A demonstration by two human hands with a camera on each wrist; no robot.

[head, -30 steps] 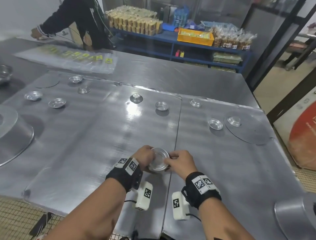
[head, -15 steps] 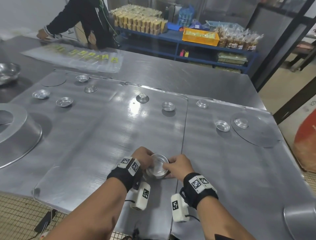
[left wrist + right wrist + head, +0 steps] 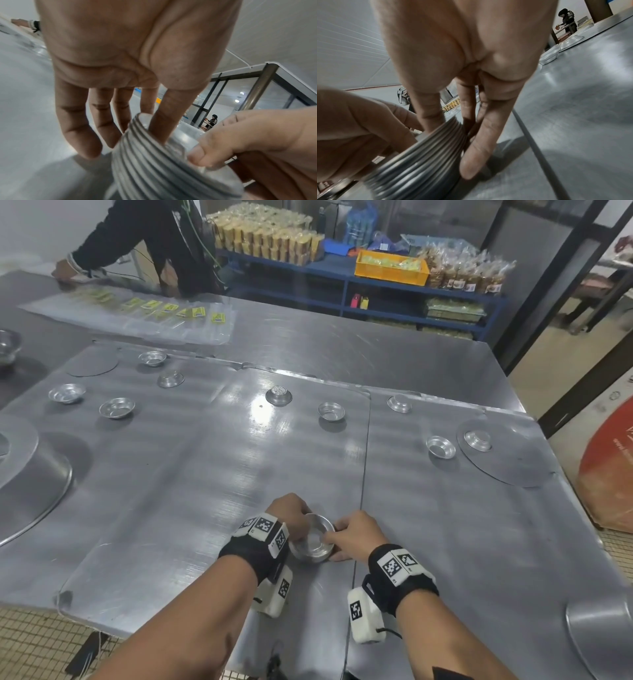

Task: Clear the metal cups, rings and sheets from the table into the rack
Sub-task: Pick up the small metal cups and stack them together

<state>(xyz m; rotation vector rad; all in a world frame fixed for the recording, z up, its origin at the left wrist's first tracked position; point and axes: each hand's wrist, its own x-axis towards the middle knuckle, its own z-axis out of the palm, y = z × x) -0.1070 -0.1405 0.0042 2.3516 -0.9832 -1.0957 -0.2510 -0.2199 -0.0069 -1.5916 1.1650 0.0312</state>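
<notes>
Near the front edge of the table (image 3: pixel 428 542), just left of the seam between two sheets (image 3: pixel 154 508), stands a stack of nested metal cups (image 3: pixel 312 539), held between both hands. From the left, the left hand (image 3: pixel 287 513) clasps it: in the left wrist view the thumb dips inside the top cup while the fingers (image 3: pixel 77 128) curve round the ribbed outer wall. From the right, the right hand (image 3: pixel 354 534) pinches the rim, thumb inside, fingers (image 3: pixel 477 151) pressed down the outside of the stack to the tabletop. Farther back, single cups lie scattered well apart: two at far left (image 3: pixel 66 393), two behind those (image 3: pixel 152 358), one near the middle (image 3: pixel 331 411), one by the right-hand disc (image 3: pixel 440 446). Upturned ones rest there too, one on that flat disc (image 3: pixel 507 460). Large basins (image 3: pixel 34 484) sit at the left and lower right edges. Beyond the table a person (image 3: pixel 150 244) leans over a plastic sheet (image 3: pixel 137 316).
</notes>
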